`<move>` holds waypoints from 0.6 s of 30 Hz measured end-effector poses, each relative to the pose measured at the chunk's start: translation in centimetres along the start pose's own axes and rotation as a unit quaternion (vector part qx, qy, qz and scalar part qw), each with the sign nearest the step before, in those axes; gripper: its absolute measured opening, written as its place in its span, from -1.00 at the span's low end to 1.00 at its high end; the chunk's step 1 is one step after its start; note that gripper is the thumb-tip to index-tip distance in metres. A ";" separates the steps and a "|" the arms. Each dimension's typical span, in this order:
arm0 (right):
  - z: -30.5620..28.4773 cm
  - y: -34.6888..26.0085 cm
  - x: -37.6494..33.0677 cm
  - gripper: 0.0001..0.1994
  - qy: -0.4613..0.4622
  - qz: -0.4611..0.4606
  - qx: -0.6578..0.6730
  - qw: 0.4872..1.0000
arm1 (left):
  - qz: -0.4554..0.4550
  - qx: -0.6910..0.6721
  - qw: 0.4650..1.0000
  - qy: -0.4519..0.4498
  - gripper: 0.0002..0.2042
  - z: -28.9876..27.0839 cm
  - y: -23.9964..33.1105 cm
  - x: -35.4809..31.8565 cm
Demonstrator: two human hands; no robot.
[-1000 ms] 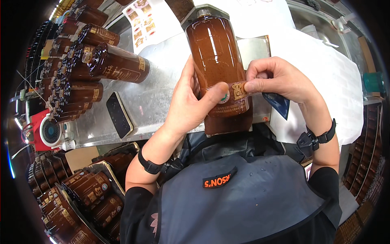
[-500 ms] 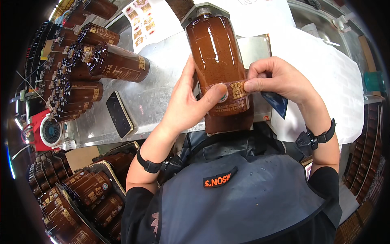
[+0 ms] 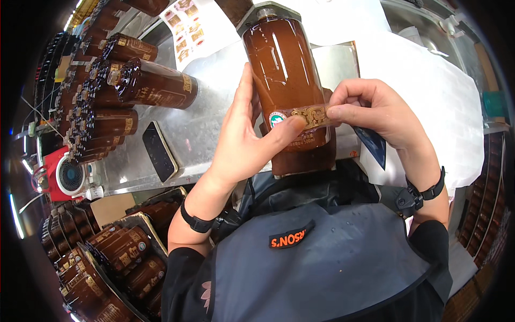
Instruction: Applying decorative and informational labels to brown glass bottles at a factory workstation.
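Observation:
I hold a tall brown plastic bottle (image 3: 284, 70) of dark liquid upright in front of my chest, over a metal table (image 3: 206, 129). My left hand (image 3: 249, 137) wraps its left side, thumb pressing a gold patterned label strip (image 3: 311, 115) near the bottle's lower part. My right hand (image 3: 375, 115) pinches the right end of that strip against the bottle. Both wrists wear black bands.
Several labelled brown bottles (image 3: 155, 83) lie stacked at the left of the table. A black phone (image 3: 160, 152) lies near the front edge. Label sheets (image 3: 188, 27) lie at the back. Crates of bottles (image 3: 115, 257) stand lower left, beside a small white fan (image 3: 70, 177).
The bottle has stayed almost in place. My left thumb has slid rightward along the label strip, and my right fingers have shifted slightly on its end.

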State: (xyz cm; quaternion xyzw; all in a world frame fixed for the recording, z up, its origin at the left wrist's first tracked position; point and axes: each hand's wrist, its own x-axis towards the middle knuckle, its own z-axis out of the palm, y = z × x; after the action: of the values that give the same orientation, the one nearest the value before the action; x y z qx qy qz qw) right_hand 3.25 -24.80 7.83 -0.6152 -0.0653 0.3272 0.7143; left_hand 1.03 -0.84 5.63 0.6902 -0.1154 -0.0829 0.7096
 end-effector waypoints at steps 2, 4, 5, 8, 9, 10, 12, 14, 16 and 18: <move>0.3 -0.2 -0.5 -0.87 0.005 -0.005 0.010 1.000 | 0.006 0.038 0.999 -0.003 0.01 0.5 0.1 0.1; 0.4 -0.2 -0.6 -0.87 0.011 -0.012 0.020 1.000 | 0.014 0.077 0.997 -0.006 -0.02 0.6 0.4 0.3; 0.4 -0.1 -0.7 -0.87 0.015 -0.012 0.014 1.000 | 0.005 0.055 0.998 -0.012 -0.05 0.7 0.7 0.4; 0.2 0.5 -0.4 -0.86 0.026 -0.014 0.001 1.000 | 0.003 0.036 0.999 -0.018 -0.09 0.7 0.4 0.4; 0.0 0.9 -0.2 -0.86 0.032 -0.016 -0.007 0.999 | 0.009 0.039 0.999 -0.016 -0.11 0.6 0.3 0.4; 0.0 1.0 -0.1 -0.86 0.033 -0.017 -0.007 0.999 | 0.009 0.040 0.999 -0.017 -0.11 0.7 0.4 0.5; -0.2 1.3 0.0 -0.85 0.026 -0.008 -0.005 1.000 | -0.009 0.044 0.999 -0.017 -0.10 0.7 0.7 0.4; 0.0 1.3 0.1 -0.85 0.026 -0.006 -0.001 1.000 | -0.011 0.034 0.999 -0.022 -0.11 0.6 0.8 0.5; 0.0 1.4 0.3 -0.84 0.026 -0.004 0.003 1.000 | -0.012 0.024 0.999 -0.028 -0.11 0.5 0.9 0.5; 0.0 1.8 0.4 -0.84 0.029 -0.004 0.009 1.000 | -0.027 -0.001 0.999 -0.034 -0.12 0.5 0.8 0.5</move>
State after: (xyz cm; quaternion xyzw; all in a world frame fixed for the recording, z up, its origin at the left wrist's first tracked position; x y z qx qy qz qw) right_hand 2.88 -24.48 6.06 -0.6181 -0.0439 0.3071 0.7223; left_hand 1.33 -1.38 6.51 0.6892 -0.1203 -0.1255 0.7034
